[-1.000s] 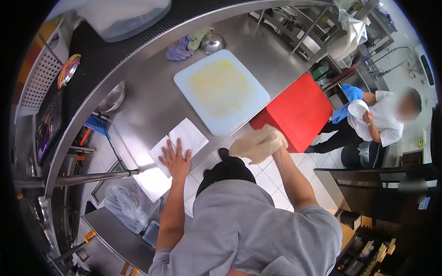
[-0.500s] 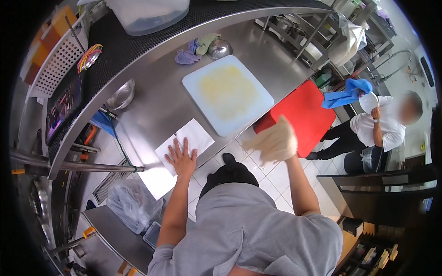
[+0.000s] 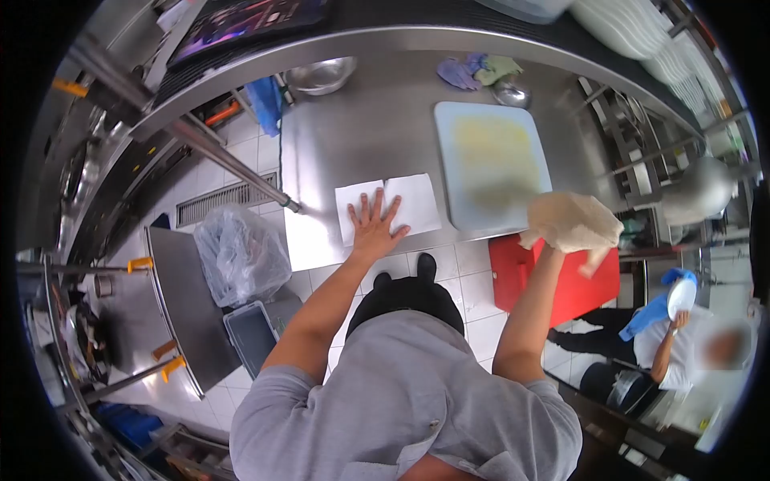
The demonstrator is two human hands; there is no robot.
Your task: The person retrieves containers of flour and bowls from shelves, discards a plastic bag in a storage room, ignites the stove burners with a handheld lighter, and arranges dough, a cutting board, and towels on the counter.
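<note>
So we've got a limp beige cloth (image 3: pixel 573 220), rumpled on top with a blurry loose corner dangling off its lower edge, and then a flat white rectangular sheet (image 3: pixel 419 210) with a slit or fold running in from its far edge (paper or fabric, we honestly can't tell). The cloth is draped over our right hand (image 3: pixel 553 249) and covers the fingers, so how tightly they're closed on it we can't say; just the wrist end pokes out below. From up here it overlaps the near right corner of a pale rounded-corner cutting board (image 3: pixel 489 164) with a big yellowish stain, plus part of a boxy red container (image 3: pixel 513 276), and whether it touches either isn't clear to us. Our left hand (image 3: pixel 374 232) lies palm down on the sheet, fingers fanned wide and pinching nothing, with white showing on both sides of it, at the front of a shiny stainless-steel table (image 3: pixel 353 136), left of the board and well apart from the cloth
</note>
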